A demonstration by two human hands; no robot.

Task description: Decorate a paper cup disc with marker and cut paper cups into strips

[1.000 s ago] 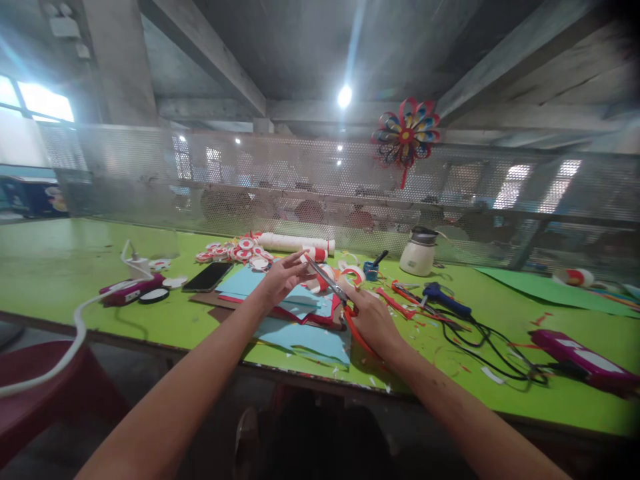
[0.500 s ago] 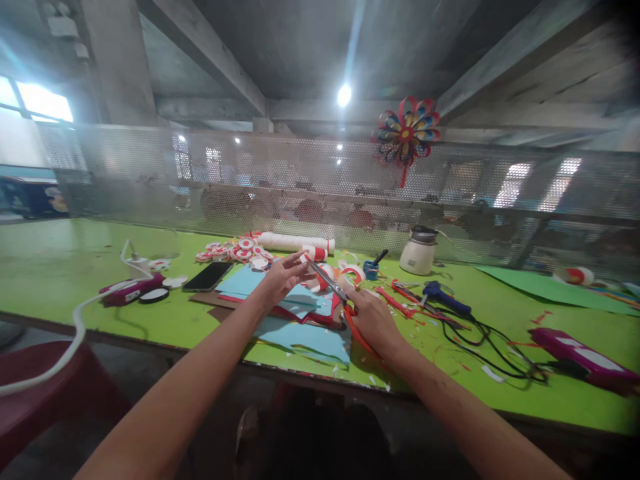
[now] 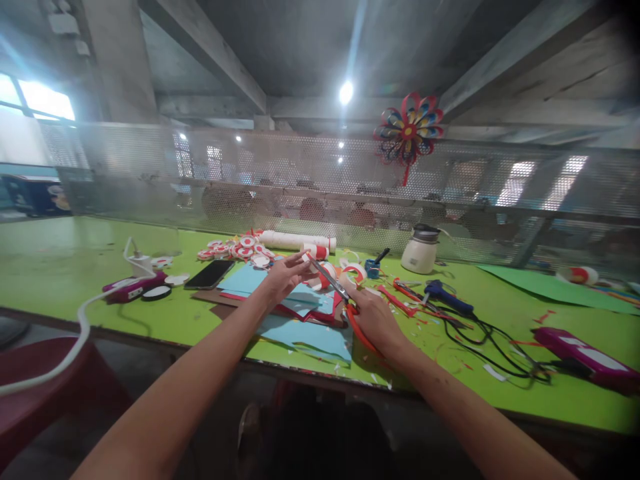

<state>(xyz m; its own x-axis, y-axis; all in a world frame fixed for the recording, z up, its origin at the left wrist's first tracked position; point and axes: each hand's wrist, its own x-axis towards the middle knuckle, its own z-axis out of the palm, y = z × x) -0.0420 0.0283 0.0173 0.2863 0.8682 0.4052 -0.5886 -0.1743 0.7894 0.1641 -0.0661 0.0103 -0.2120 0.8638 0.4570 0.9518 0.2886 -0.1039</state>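
Orange-handled scissors point(image 3: 336, 283) are in my right hand point(image 3: 374, 312), their blades pointing up and left. The blade tips meet a small white and red piece point(image 3: 307, 257) that my left hand point(image 3: 286, 279) pinches between its fingertips. Below both hands lie light blue paper sheets point(image 3: 305, 337), some of them on red and brown sheets. Just behind the blades are red and white paper rings point(image 3: 355, 272) and a red and white roll point(image 3: 316, 251).
On the green table point(image 3: 180, 323) are a phone point(image 3: 209, 274), round red-white pieces point(image 3: 245, 248), a white roll point(image 3: 295, 241), a blue pot point(image 3: 372, 269), a cream jar point(image 3: 420, 252), a blue glue gun point(image 3: 447, 298) with black cable, and power strips point(image 3: 585, 353) at both sides.
The whole view has shifted very slightly. Both hands keep nearly the same pose, with the scissor blades still at the small piece.
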